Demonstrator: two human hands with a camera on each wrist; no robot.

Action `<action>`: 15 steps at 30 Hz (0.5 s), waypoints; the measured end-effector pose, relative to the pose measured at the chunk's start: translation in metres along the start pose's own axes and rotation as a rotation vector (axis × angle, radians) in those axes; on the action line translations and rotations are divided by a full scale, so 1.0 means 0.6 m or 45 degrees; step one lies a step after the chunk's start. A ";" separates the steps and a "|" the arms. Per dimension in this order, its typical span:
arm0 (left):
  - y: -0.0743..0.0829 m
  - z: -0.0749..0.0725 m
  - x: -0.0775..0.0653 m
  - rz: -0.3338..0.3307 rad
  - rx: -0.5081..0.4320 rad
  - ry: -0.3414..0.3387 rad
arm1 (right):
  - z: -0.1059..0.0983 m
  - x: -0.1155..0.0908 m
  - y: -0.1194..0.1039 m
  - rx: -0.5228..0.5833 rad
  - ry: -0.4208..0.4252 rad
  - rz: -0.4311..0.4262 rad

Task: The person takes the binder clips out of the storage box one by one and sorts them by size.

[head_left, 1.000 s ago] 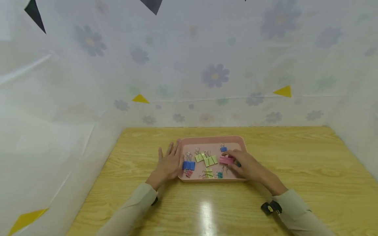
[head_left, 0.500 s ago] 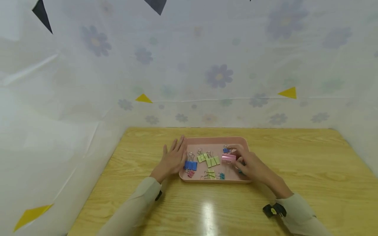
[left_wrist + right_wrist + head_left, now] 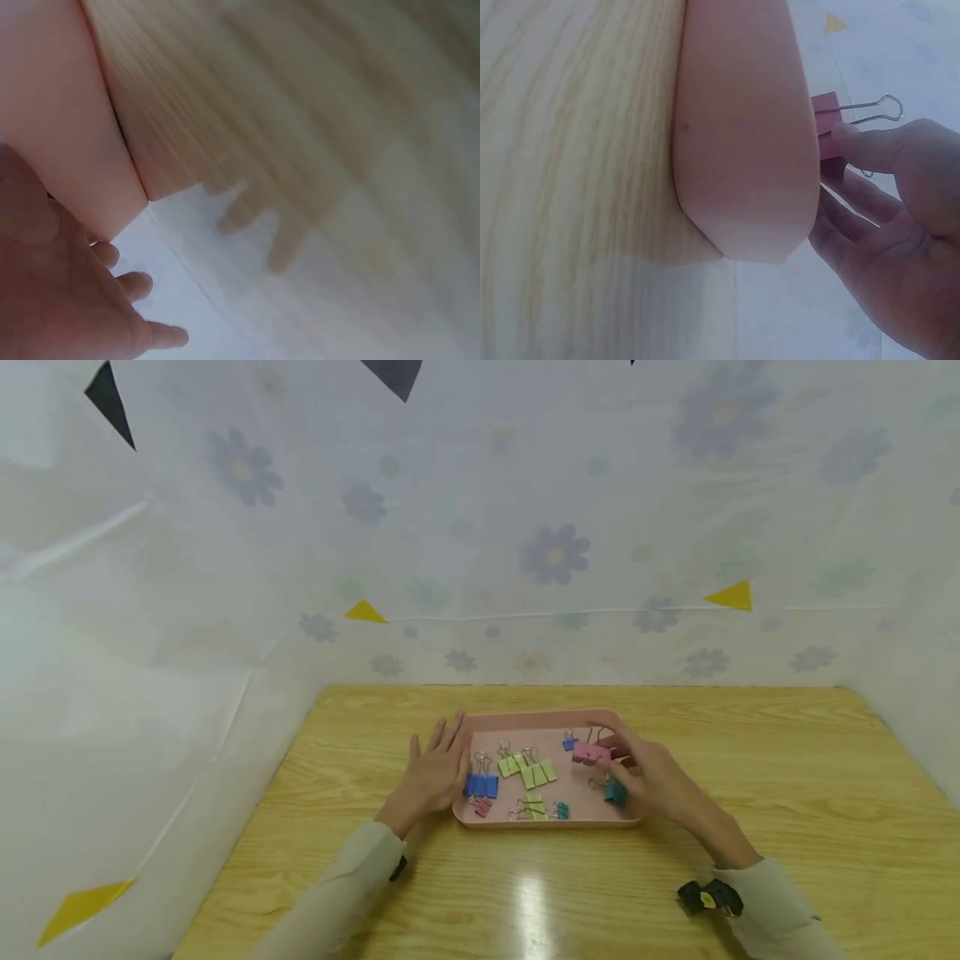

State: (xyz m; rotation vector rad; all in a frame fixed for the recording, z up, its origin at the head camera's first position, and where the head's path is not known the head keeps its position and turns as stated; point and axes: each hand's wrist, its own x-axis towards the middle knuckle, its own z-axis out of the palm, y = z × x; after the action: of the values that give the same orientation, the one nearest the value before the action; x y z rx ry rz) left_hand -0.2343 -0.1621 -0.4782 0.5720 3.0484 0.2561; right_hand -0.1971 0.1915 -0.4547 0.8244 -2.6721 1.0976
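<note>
A shallow pink tray (image 3: 525,720) holds several binder clips. Between thumb and fingers of my right hand (image 3: 648,777) is a pink binder clip (image 3: 592,754), held over the tray's right part; its wire handle shows beside the thumb in the right wrist view, where the clip (image 3: 828,124) is partly behind the tray wall (image 3: 746,135). Below that hand lies a teal binder clip (image 3: 616,792), with a small blue one (image 3: 570,744) to the left of the pink clip. My left hand (image 3: 431,777) lies with straight fingers along the tray's left end, near a large blue binder clip (image 3: 482,786).
Light green binder clips (image 3: 538,774) lie mid-tray. A small pink clip (image 3: 482,807) and a small teal clip (image 3: 562,811) are near the front wall. The tray stands on a wood-grain table (image 3: 750,760), with a flower-patterned sheet (image 3: 450,527) behind.
My right hand has lifted the pink binder clip and drawn it slightly right, uncovering the teal clip. The small blue clip has tilted. My left hand stays at the tray's left end.
</note>
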 end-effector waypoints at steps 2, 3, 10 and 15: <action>0.000 -0.001 0.002 0.021 0.014 0.007 | -0.004 -0.002 0.001 0.010 0.025 -0.031; -0.002 -0.001 0.005 0.040 0.018 0.009 | -0.005 -0.003 0.001 0.016 0.042 -0.047; -0.016 0.003 0.016 0.084 0.041 -0.017 | -0.004 -0.004 0.010 0.032 0.131 -0.130; -0.021 0.002 0.015 0.030 0.045 -0.018 | -0.010 -0.006 0.016 0.065 0.202 -0.118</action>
State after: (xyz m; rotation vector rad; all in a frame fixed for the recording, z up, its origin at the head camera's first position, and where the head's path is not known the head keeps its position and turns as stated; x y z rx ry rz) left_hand -0.2471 -0.1706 -0.4816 0.6090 3.0399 0.1987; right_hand -0.1997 0.2024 -0.4574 0.8238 -2.4611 1.1619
